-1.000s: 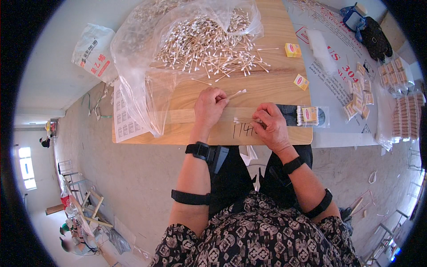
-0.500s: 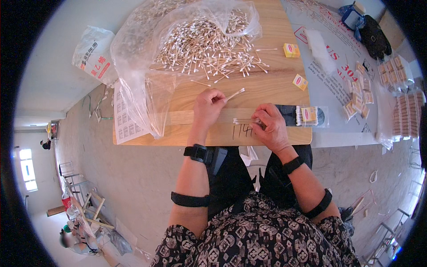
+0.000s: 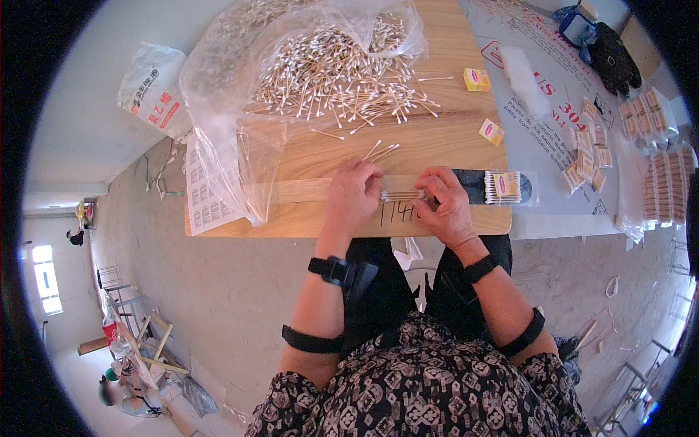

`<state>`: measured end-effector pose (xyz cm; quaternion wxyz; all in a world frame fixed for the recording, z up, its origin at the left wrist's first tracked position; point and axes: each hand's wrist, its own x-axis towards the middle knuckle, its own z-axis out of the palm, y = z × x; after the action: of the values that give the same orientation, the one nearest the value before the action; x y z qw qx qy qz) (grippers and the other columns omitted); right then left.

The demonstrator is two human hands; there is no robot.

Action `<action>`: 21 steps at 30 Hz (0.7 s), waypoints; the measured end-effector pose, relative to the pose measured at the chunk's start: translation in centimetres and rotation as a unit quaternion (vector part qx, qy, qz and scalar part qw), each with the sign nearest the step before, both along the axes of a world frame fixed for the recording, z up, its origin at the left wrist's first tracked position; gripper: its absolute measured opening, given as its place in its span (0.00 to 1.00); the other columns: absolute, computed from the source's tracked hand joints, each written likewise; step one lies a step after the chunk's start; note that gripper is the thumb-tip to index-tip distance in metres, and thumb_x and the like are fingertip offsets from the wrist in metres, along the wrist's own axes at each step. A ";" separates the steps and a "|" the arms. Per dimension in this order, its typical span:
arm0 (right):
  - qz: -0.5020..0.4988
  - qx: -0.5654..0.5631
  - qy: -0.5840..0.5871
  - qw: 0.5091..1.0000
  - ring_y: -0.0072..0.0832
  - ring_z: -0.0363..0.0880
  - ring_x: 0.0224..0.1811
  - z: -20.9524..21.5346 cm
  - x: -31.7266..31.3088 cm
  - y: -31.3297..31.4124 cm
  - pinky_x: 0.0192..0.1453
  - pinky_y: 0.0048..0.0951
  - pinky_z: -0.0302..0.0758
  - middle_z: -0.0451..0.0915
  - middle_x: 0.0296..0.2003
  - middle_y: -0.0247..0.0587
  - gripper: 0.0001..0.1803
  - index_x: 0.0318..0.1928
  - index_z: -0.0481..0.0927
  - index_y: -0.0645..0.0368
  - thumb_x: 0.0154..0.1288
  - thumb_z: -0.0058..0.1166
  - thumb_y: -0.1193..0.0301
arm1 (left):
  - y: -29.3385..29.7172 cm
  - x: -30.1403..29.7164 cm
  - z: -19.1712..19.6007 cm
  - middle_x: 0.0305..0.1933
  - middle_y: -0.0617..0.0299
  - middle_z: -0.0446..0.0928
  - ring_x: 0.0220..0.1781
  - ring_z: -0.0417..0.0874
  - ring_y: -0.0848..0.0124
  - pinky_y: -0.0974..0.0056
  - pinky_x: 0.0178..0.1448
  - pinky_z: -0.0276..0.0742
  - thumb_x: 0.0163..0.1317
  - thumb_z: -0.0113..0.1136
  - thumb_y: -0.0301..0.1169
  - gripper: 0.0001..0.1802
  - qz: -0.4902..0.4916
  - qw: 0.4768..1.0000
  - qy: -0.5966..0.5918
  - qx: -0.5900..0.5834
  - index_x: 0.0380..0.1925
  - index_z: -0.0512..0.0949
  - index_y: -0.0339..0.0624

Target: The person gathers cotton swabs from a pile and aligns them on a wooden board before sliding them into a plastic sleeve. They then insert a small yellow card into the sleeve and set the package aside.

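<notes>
Two hands rest on a wooden table [image 3: 437, 138] over grey floor; a clear plastic bag [image 3: 240, 87] spills a heap of cotton swabs [image 3: 335, 73]. Writing on the table edge is partly covered by fingers. Left hand [image 3: 353, 197] and right hand [image 3: 444, 204] lie palm-down, fingertips pinching a small row of swabs [image 3: 403, 195] between them; each grip is closed on that bundle.

Swab row [image 3: 403, 195] ends hidden under both hands; count perhaps unreadable.
</notes>
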<state>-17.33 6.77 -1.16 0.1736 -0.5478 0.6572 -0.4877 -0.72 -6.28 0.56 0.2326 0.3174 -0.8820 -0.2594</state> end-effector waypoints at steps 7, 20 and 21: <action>-0.109 -0.066 -0.143 0.981 0.39 0.78 0.53 0.3 1.1 0.3 0.59 0.35 0.74 0.75 0.53 0.49 0.18 0.53 0.76 0.63 0.62 0.58 0.75 | 5.9 -0.3 -1.6 0.61 0.54 0.75 0.63 0.75 0.63 0.59 0.69 0.69 0.70 0.54 0.29 0.21 0.154 0.924 0.264 0.231 0.62 0.71 0.38; -0.124 -0.081 -0.262 0.954 0.36 0.74 0.59 -0.6 2.3 0.0 0.64 0.33 0.70 0.74 0.57 0.47 0.14 0.54 0.77 0.63 0.69 0.52 0.76 | 6.9 -2.0 -2.8 0.71 0.52 0.65 0.73 0.64 0.62 0.56 0.78 0.54 0.76 0.47 0.37 0.25 0.126 0.811 0.442 0.362 0.67 0.64 0.34; -0.131 -0.029 -0.131 0.982 0.38 0.76 0.56 0.1 1.7 0.6 0.60 0.35 0.74 0.76 0.53 0.47 0.12 0.49 0.80 0.62 0.65 0.56 0.77 | 6.7 -1.7 -2.6 0.70 0.52 0.66 0.72 0.65 0.62 0.56 0.77 0.57 0.75 0.48 0.36 0.24 0.128 0.838 0.417 0.327 0.66 0.65 0.35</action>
<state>-15.59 7.35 -1.03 0.1766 -0.3936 0.6802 -0.5926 -2.42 0.44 -2.06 0.4922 0.3470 -0.5167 -0.6085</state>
